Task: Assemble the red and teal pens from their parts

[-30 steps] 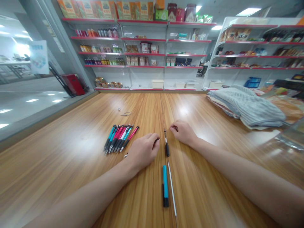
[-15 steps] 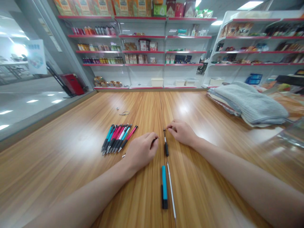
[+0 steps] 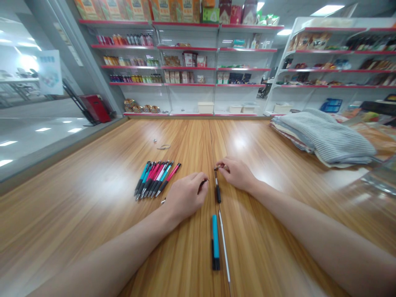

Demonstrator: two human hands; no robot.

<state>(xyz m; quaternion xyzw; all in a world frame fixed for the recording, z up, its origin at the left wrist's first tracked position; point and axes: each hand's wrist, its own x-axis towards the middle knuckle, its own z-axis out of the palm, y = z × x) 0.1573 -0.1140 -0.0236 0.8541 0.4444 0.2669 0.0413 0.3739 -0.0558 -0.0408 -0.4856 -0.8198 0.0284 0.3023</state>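
Observation:
My left hand rests on the table with curled fingers, a small dark piece between thumb and forefinger. Behind it a silver tip pokes out; the rest is hidden. My right hand pinches at a small dark part, whose kind I cannot make out. In line below that part lie a black pen grip and a thin white ink refill. Beside the refill is a turquoise pen barrel with a black clip. Several turquoise, pink and white pens lie left of my left hand.
Farther back on the wooden table are a thin grey loop and a tiny metallic piece. Folded striped cloths are stacked at the right, near a clear container. Stocked shelves stand beyond the table.
The fingertips of my right hand have moved slightly left onto the small dark part, which they were just apart from. My left hand keeps its pose. The view has shifted a little.

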